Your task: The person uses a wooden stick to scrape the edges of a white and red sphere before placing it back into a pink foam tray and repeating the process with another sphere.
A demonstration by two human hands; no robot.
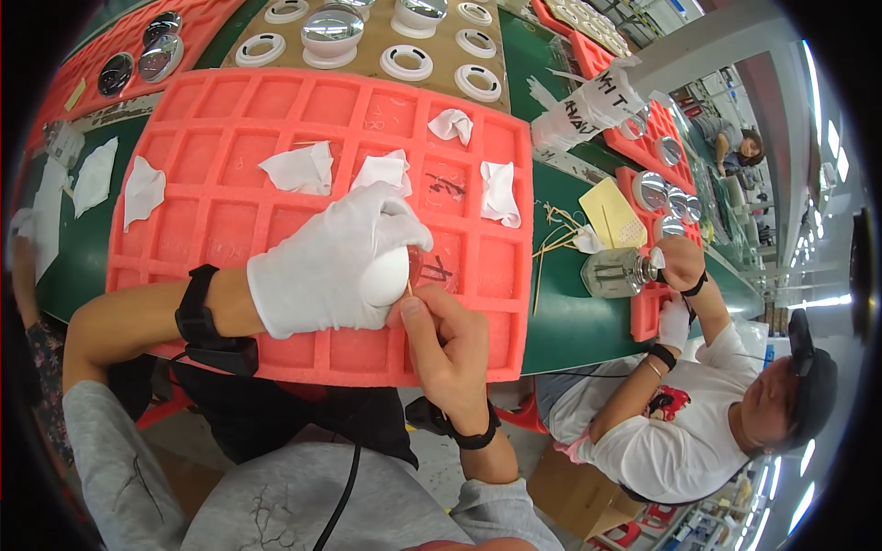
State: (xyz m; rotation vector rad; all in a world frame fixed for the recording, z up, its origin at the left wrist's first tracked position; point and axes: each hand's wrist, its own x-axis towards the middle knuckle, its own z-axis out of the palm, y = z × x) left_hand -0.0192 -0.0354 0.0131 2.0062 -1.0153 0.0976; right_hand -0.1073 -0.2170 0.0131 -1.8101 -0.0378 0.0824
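Note:
My left hand [323,259], in a white glove, is closed around a white dome-shaped housing [386,278] held above the pink foam tray [322,90]. Bare and pinched, my right hand [447,354] grips a thin wooden stick [410,288], whose end is at the right edge of the housing. The housing's far side is hidden by the glove. Several crumpled white cloths lie in the tray's square pockets, among them one cloth [299,169] just beyond my left hand and another cloth [499,194] to the right.
Beyond the tray, a brown board [363,62] carries white rings and mirrored domes. On the green bench [560,317] to the right are loose sticks, a yellow pad [612,213] and a glass jar [614,274]. A co-worker [698,404] sits at the right with both hands near that jar.

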